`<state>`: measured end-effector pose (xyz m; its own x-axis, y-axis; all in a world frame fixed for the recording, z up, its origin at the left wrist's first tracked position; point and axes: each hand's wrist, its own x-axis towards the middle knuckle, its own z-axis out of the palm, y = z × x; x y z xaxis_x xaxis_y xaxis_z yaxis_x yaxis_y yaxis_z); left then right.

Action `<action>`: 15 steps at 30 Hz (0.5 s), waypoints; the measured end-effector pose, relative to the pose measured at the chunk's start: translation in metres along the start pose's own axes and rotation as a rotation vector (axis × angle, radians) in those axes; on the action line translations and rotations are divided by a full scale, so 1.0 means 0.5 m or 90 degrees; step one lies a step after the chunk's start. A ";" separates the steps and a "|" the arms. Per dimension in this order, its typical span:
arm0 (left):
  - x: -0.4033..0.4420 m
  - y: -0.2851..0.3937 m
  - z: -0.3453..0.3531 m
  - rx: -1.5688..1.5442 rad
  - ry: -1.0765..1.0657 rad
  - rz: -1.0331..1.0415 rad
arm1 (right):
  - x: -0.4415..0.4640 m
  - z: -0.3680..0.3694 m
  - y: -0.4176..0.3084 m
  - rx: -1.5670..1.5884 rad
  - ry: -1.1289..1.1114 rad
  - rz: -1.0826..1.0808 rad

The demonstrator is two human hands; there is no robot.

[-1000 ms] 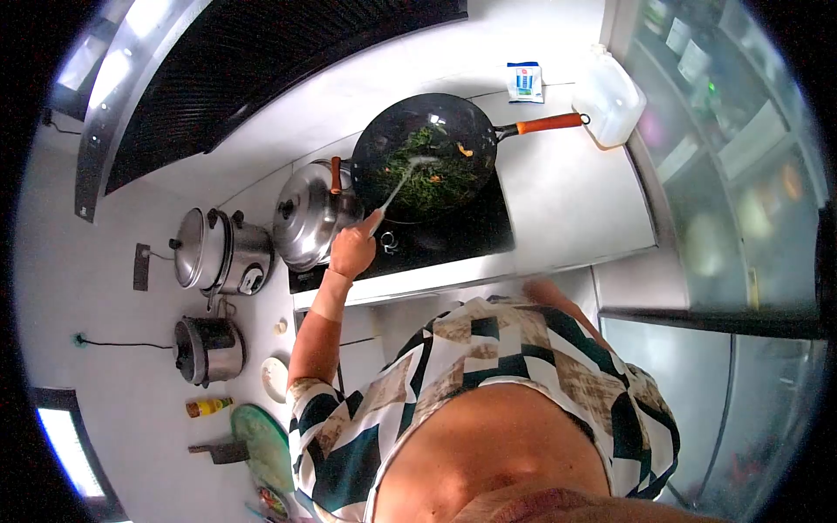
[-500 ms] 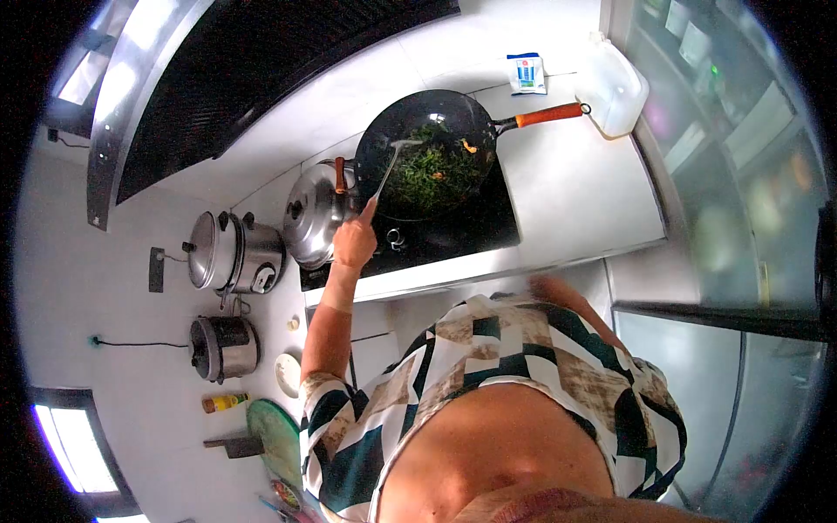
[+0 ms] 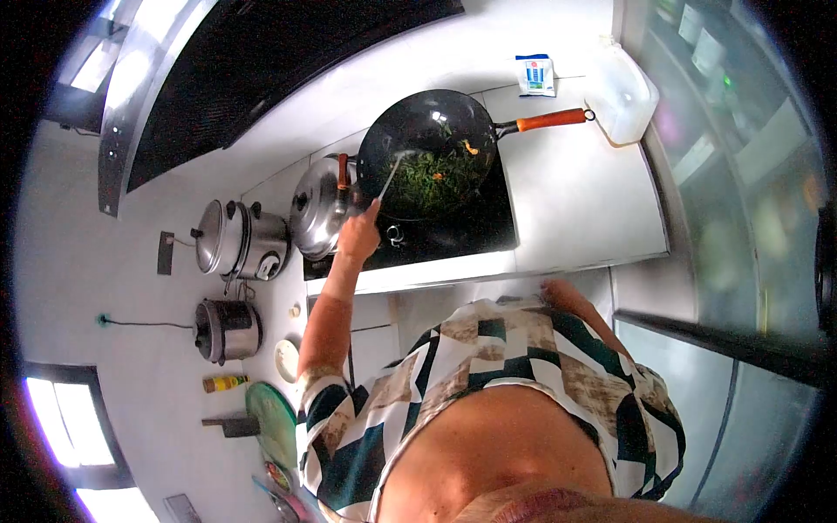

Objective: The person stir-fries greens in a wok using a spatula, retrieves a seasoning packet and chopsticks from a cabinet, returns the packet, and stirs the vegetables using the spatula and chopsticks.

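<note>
My left hand (image 3: 359,235) is closed around the handle of a spatula (image 3: 389,181). Its head reaches into a black wok (image 3: 471,113) on the stove, among chopped green leaves (image 3: 432,179). A few orange-yellow pieces lie with the greens, one higher on the wok's wall. The wok's long wooden handle (image 3: 551,119) points to the right, untouched. Low by the counter's front edge, my right hand (image 3: 558,294) hangs near my shirt, apart from the cookware; its fingers are too unclear to read.
Left of the wok sits a lidded steel pot (image 3: 316,209). Further left stand a steel cooker (image 3: 261,244) and a dark-lidded cooker (image 3: 234,331). A green cutting board (image 3: 270,418) lies lower left. At the back right are a packet (image 3: 535,77) and a plastic jug (image 3: 623,96).
The spatula head has sunk lower among the greens, and my left hand has shifted slightly. My right hand now shows more sharply near the counter edge. The whole view has tilted a little.
</note>
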<state>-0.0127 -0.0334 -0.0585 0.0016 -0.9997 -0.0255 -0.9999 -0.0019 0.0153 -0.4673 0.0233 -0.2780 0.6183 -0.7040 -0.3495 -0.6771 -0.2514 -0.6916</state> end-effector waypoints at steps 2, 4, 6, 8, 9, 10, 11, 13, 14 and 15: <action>0.043 0.033 0.024 -0.044 0.017 -0.012 | 0.034 0.055 0.094 -0.071 0.020 -0.151; 0.072 0.087 0.048 -0.110 0.037 0.006 | 0.038 0.043 0.091 -0.055 0.033 -0.177; 0.065 0.093 0.053 -0.163 0.052 0.063 | 0.053 0.036 0.100 -0.067 0.014 -0.209; 0.018 0.128 -0.038 -0.162 0.004 0.041 | 0.053 0.025 0.108 -0.072 -0.007 -0.237; -0.010 0.133 -0.092 -0.177 -0.017 0.038 | 0.043 0.012 0.108 -0.065 -0.006 -0.243; -0.035 0.122 -0.132 -0.192 -0.038 0.037 | 0.039 0.002 0.109 -0.058 -0.003 -0.249; -0.061 0.104 -0.156 -0.180 0.020 0.094 | 0.032 -0.005 0.108 -0.049 -0.025 -0.217; -0.111 0.101 -0.205 -0.174 0.024 0.114 | 0.009 -0.010 0.122 -0.029 -0.067 -0.146; -0.138 0.115 -0.236 -0.181 -0.028 0.075 | 0.006 -0.011 0.127 -0.043 -0.083 -0.151; -0.149 0.122 -0.251 -0.189 -0.078 0.037 | 0.010 -0.009 0.136 -0.058 -0.098 -0.157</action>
<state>-0.0719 0.0379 0.0697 -0.0757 -0.9879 -0.1353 -0.9502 0.0303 0.3103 -0.5121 -0.0004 -0.3241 0.8167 -0.5075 -0.2748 -0.5281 -0.4652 -0.7104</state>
